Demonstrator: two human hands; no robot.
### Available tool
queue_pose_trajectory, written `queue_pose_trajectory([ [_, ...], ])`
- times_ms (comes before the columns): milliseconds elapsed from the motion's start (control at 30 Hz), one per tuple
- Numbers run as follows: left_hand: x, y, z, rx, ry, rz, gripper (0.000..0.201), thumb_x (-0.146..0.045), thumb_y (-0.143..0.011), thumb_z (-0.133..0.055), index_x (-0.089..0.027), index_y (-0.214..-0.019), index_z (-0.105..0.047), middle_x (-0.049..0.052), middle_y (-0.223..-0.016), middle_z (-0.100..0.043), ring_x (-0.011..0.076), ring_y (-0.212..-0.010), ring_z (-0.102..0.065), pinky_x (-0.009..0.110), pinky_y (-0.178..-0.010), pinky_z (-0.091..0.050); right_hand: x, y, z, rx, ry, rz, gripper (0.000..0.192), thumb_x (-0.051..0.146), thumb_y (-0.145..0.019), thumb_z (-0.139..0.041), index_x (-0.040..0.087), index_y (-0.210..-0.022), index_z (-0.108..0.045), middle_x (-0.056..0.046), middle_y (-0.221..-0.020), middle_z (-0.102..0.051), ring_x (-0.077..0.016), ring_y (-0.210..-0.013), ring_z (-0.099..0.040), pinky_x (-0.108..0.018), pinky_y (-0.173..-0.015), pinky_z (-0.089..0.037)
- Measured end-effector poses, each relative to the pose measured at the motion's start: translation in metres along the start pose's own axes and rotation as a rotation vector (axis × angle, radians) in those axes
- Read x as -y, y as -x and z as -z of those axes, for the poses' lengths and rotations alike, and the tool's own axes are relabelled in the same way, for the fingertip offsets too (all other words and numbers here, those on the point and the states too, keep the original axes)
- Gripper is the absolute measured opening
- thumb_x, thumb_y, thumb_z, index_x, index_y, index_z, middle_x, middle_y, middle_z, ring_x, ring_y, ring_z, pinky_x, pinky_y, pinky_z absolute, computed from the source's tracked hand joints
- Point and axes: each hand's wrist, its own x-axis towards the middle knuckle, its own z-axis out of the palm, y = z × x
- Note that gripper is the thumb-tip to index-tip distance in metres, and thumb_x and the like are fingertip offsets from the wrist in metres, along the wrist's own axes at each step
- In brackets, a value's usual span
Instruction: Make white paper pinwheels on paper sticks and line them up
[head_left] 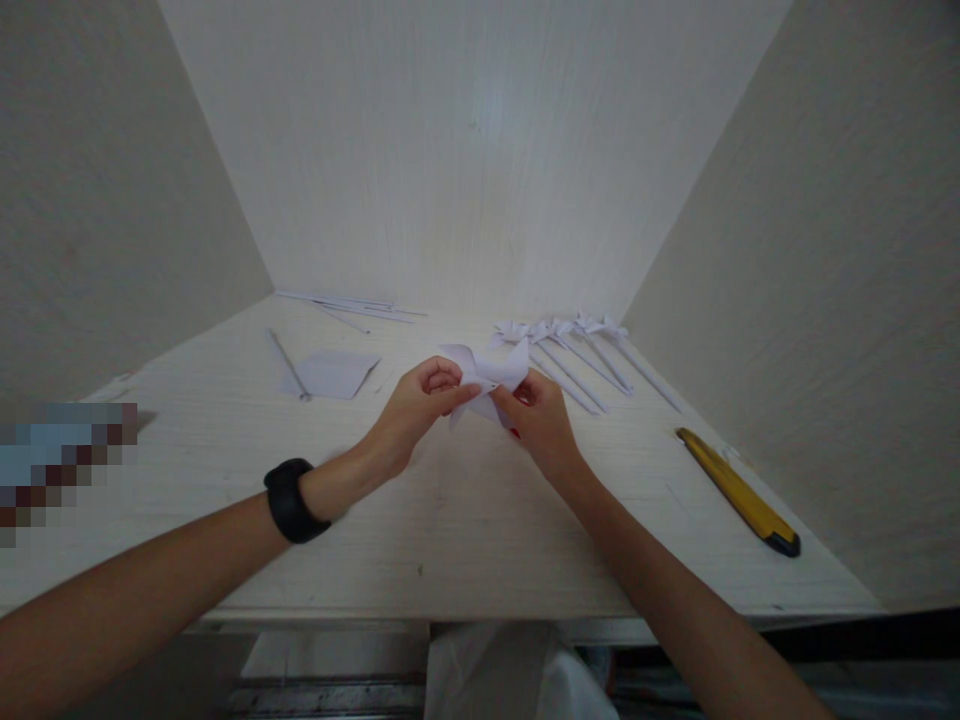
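A white paper pinwheel (506, 368) with curled blades is held over the middle of the table. My left hand (424, 400) pinches it from the left, the thumb pressed near its centre. From the right, my right hand (536, 410) grips it too, its thumb meeting the centre beside the left thumb. A bit of something red shows under the right fingers, too small to name. Behind the hands to the right lie several finished-looking paper pinwheels (559, 330) on rolled paper sticks (592, 360).
A yellow utility knife (739, 490) lies at the right edge of the table (480, 540). Back left are several thin paper sticks (352, 303), a sheet of paper (337, 373) and another rolled stick (286, 362). Panels (480, 150) enclose the back and sides. A blurred-out object (60, 455) sits far left.
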Motion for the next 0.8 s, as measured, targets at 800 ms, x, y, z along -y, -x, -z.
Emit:
queue_pose_trajectory([
  [800, -0.0037, 0.0002, -0.0008, 0.089, 0.024, 0.107, 0.021, -0.028, -0.068, -0.075, -0.016, -0.084, -0.071, 0.003, -0.082, -0.073, 0.0147, -0.073, -0.064, 0.026, -0.07, -0.046, -0.0005, -0.0002, 0.0001, 0.016, -0.028, -0.008, 0.023, 0.037, -0.075, -0.06, 0.015, -0.075, -0.064, -0.003, -0.065, -0.061, -0.0134, -0.058, -0.049, -0.025, -0.052, -0.039],
])
